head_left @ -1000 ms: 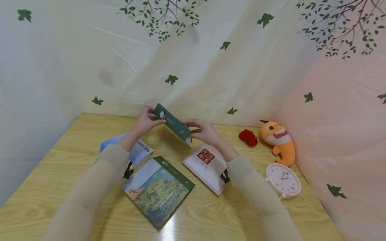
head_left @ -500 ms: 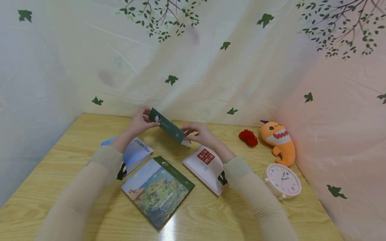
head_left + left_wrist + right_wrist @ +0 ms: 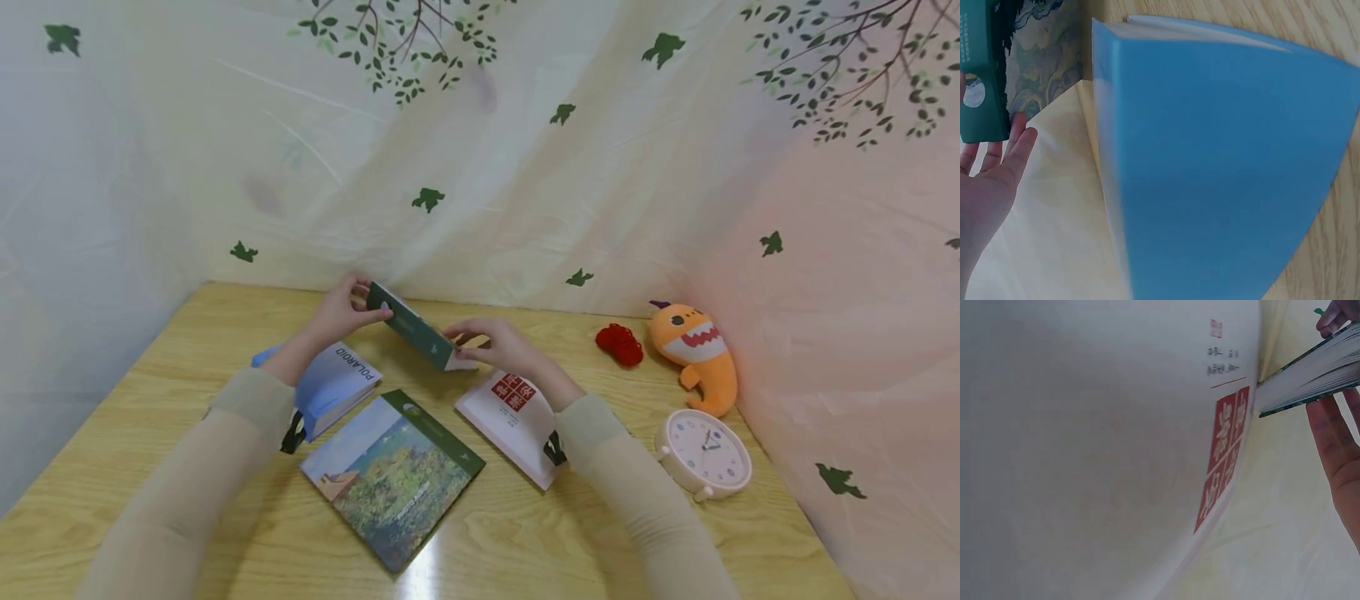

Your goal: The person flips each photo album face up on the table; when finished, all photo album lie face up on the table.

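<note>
Near the back of the table, my left hand point(image 3: 341, 312) and right hand point(image 3: 497, 346) grip a thick book point(image 3: 408, 327) with a dark green spine, one at each end. The spine faces me and slants down to the right. In the left wrist view my left hand point(image 3: 991, 190) pinches the book's green end point(image 3: 985, 119), beside a painted-looking cover. Seen from the right wrist, white page edges point(image 3: 1316, 369) show, with my right hand's point(image 3: 1342, 456) fingers against the cover. Closer to me lies a photo album point(image 3: 397, 483) with a landscape cover and green band.
A blue POLAROID book point(image 3: 330, 387) lies under my left forearm. A white book point(image 3: 510, 417) with red characters is partly behind my right wrist. Along the right side are a red yarn bundle point(image 3: 619, 345), an orange shark plush point(image 3: 697, 358) and a pink clock point(image 3: 705, 454).
Both hands have lowered the green-spined book toward the table and moved it slightly left. Its right end now shows more page edges. The other things have stayed put.
</note>
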Tool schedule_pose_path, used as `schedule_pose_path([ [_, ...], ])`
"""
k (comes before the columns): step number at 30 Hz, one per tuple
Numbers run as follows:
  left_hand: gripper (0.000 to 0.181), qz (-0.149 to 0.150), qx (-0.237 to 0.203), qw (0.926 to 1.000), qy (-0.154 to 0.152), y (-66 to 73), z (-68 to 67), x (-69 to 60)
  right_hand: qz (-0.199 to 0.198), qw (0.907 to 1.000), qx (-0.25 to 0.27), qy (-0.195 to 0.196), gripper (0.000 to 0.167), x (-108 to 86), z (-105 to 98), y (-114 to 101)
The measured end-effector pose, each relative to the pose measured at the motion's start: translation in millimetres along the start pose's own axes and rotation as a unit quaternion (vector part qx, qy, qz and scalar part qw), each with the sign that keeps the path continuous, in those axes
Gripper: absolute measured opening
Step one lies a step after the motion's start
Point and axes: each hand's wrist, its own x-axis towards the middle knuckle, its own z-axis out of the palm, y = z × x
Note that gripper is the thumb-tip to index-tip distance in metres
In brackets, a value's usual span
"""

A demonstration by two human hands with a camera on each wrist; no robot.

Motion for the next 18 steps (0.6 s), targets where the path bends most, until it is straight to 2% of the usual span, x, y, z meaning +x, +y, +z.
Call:
schedule_pose_path([
  [5, 0.064, -0.012, 0.017, 0.9997, -0.01, -0.5, -0.5, -1.7, -0.007, 0.9999, -0.003, -0.01, 0.037, 0.0, 2, -2],
  [10, 0.056, -0.014, 0.063, 0.9978, -0.011, -3.7, -0.6, 0.1, 0.003, 0.9993, -0.026, -0.026, 0.037, 3.7, 6, 6],
  [14, 0.06, -0.03, 0.103, 0.9936, -0.036, -5.7, -0.8, 0.6, 0.009, 0.9984, -0.047, -0.029, 0.035, 3.5, 7, 9],
  [18, 0.071, -0.045, 0.123, 0.9892, -0.065, -5.1, 1.6, 2.0, 0.021, 0.9973, -0.063, -0.032, 0.035, 2.7, 6, 11],
])
